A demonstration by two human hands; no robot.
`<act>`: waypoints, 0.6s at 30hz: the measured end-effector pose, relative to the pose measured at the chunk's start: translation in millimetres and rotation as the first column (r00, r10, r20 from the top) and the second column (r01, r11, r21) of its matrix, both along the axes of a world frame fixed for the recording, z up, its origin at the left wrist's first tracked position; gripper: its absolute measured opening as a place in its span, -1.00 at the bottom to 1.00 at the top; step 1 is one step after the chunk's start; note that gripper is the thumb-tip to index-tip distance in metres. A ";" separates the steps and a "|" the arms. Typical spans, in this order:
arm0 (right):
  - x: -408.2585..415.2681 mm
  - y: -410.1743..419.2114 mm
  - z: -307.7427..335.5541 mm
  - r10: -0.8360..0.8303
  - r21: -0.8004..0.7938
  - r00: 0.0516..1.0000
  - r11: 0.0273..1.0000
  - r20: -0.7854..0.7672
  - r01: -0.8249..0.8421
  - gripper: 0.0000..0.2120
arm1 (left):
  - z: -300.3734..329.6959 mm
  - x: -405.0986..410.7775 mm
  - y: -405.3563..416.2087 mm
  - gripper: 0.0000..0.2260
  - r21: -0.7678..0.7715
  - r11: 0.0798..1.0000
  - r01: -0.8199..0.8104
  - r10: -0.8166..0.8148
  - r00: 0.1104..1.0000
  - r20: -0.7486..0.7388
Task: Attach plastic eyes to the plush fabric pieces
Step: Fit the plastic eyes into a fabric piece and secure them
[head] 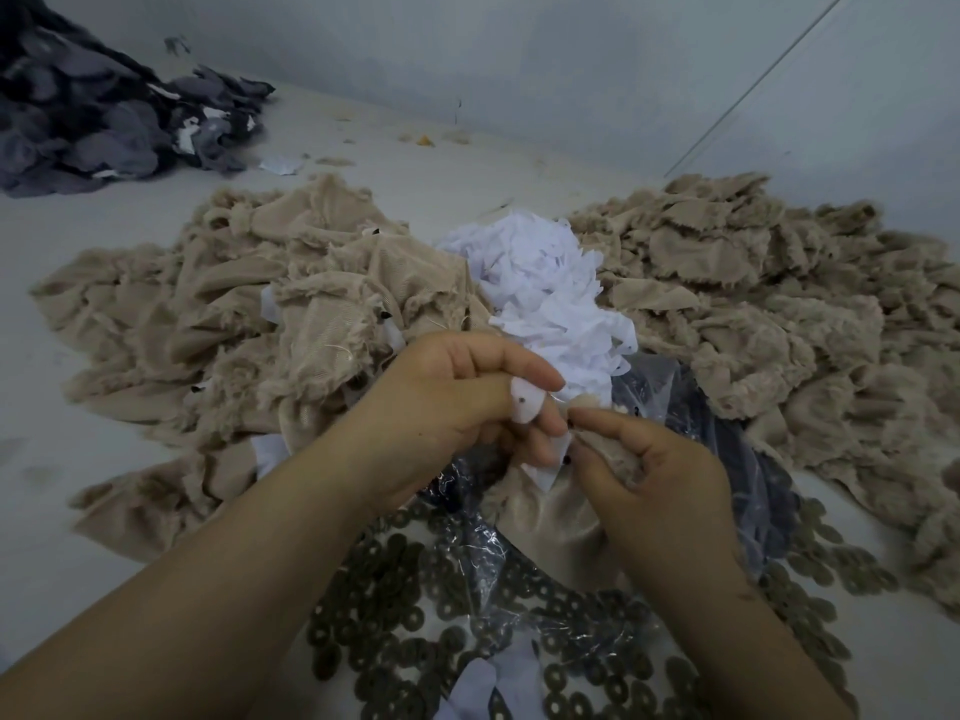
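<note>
Fingers (524,376) of both hands hide the pinched plush piece (597,449).

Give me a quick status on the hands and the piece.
Left hand pinching white piece. Right hand gripping beige plush, black eye at its edge. Washers and plastic bag underneath, nothing blocking.

Two bare, sleeveless forearms, ringless fingers (524,366)
</note>
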State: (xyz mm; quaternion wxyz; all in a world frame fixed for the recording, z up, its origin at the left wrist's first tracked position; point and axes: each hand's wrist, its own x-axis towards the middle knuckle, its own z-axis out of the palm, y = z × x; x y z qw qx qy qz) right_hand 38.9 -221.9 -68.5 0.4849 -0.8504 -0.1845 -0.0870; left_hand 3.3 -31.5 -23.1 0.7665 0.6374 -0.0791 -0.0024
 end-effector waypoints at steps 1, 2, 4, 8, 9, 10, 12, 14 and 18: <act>0.4 0.1 -0.7 0.000 0.002 1.000 1.000 -0.007 0.000 -0.75 | 0.4 -0.2 -0.3 -0.79 0.007 0.999 0.036 -0.036 0.999 -0.009; 0.6 0.0 -1.2 -0.001 0.005 1.000 1.000 -0.015 0.001 -0.75 | 0.0 -0.5 -0.8 -0.75 0.033 0.997 0.063 -0.063 0.998 -0.011; 1.0 -0.7 -0.9 -0.004 0.009 1.000 1.000 -0.027 0.004 -0.75 | -1.9 -0.8 -2.1 -0.73 0.111 0.991 0.071 -0.071 0.997 -0.006; 1.4 -1.0 0.3 -0.019 -0.027 0.999 0.999 -0.030 0.018 -0.77 | -3.3 -0.9 -2.9 -0.89 0.061 0.995 -0.080 0.082 0.996 -0.030; 1.8 -0.9 -0.2 -0.027 -0.029 0.999 0.999 -0.039 0.026 -0.77 | -3.1 -0.3 -2.6 -0.92 0.027 0.990 -0.140 0.141 0.989 -0.052; 2.1 -0.9 -0.4 -0.033 -0.025 0.998 0.999 -0.052 0.032 -0.76 | -3.1 0.1 -2.5 -0.92 0.013 0.980 -0.196 0.197 0.978 -0.069; 2.9 -1.0 -1.2 -0.038 -0.020 0.997 0.999 -0.061 0.037 -0.76 | -4.3 1.0 -3.5 -0.86 0.073 0.952 -0.296 0.300 0.952 -0.058; 3.2 -0.7 -1.8 -0.040 -0.012 0.997 0.999 -0.067 0.039 -0.77 | -5.2 2.1 -5.9 -0.85 0.191 0.905 -0.380 0.382 0.924 0.027; 4.4 0.1 -1.6 -0.023 0.020 0.991 0.999 -0.131 0.026 -0.76 | 0.0 4.3 -17.0 -0.87 0.156 0.903 -0.399 0.393 0.917 0.073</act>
